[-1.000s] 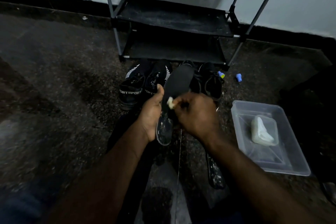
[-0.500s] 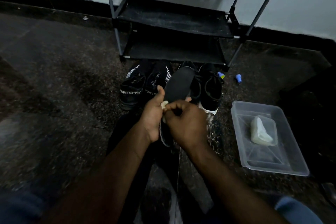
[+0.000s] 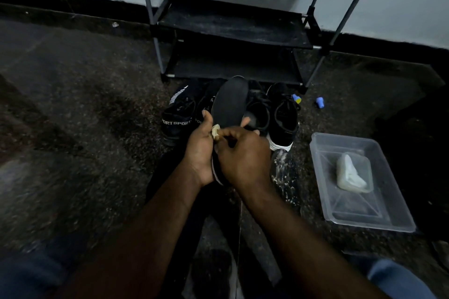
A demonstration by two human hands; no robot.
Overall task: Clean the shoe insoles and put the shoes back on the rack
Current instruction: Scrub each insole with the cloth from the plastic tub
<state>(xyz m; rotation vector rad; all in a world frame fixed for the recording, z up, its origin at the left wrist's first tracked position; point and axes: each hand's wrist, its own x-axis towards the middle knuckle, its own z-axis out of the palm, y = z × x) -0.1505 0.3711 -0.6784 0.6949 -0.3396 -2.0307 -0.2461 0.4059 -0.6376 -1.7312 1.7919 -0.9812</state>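
A black insole is gripped upright by the left hand, and a small pale wad is pinched against it by the right hand. Black shoes are lined up on the floor just before the rack. A clear tub holding a pale lump is set to their right.

Black insole, black shoes with white soles, white-lettered black sneakers, clear tub.
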